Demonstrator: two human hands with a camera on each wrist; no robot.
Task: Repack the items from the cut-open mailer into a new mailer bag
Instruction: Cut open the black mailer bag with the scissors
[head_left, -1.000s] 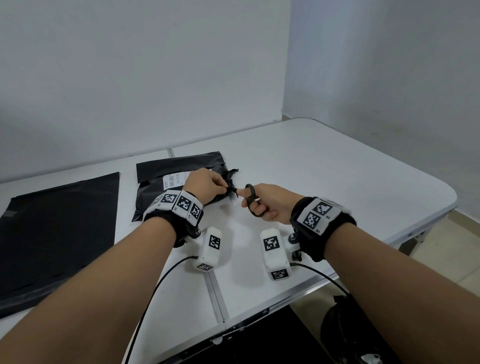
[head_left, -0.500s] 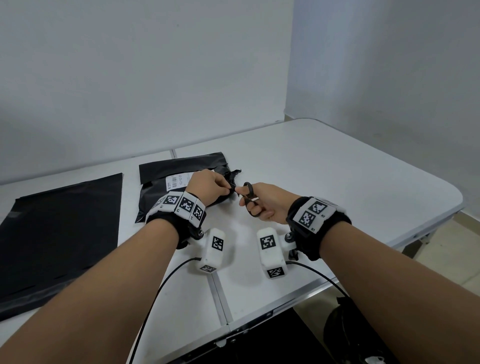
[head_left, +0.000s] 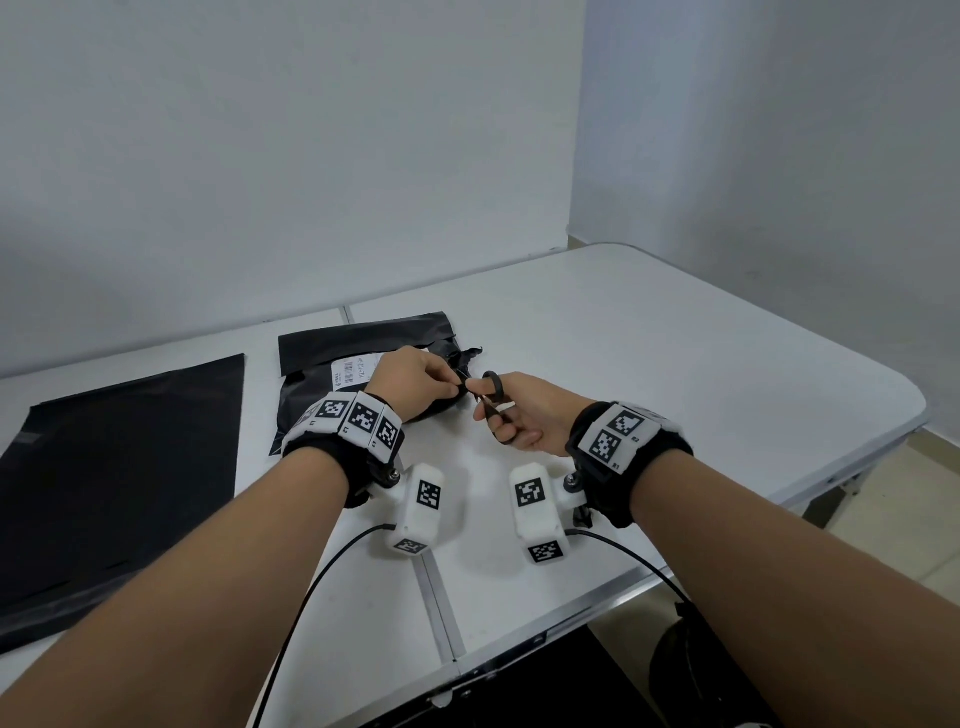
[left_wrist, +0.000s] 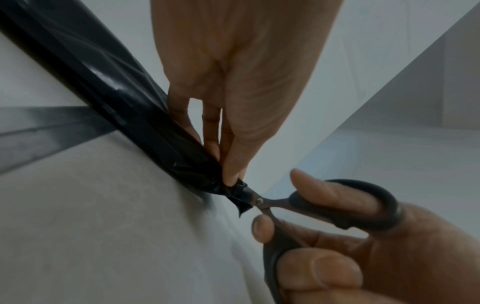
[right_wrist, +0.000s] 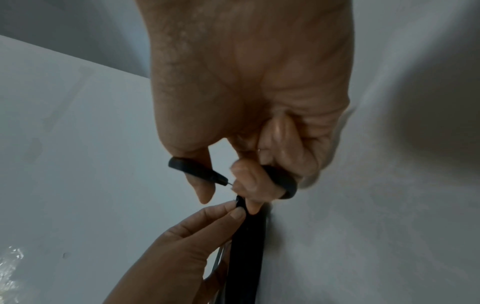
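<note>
A filled black mailer (head_left: 332, 353) with a white shipping label (head_left: 350, 372) lies at the table's middle. My left hand (head_left: 415, 382) pinches its right edge (left_wrist: 207, 181) between thumb and fingertips. My right hand (head_left: 524, 415) holds small black-handled scissors (head_left: 491, 395), thumb and fingers through the loops (left_wrist: 363, 203). The blades (left_wrist: 249, 195) bite into the mailer's edge right beside my left fingertips. In the right wrist view the scissors (right_wrist: 197, 170) meet the black mailer (right_wrist: 246, 246) just above my left hand (right_wrist: 228, 211). A flat new black mailer bag (head_left: 114, 483) lies at the left.
The white folding table (head_left: 675, 374) has a seam down its middle and a rounded right corner. Walls stand close behind and to the right. Cables run from the wrist cameras off the near edge. A dark object sits on the floor at the lower right.
The view has shifted slightly. Both hands stay at the mailer's right edge, and the scissors have moved a little nearer my left fingertips.
</note>
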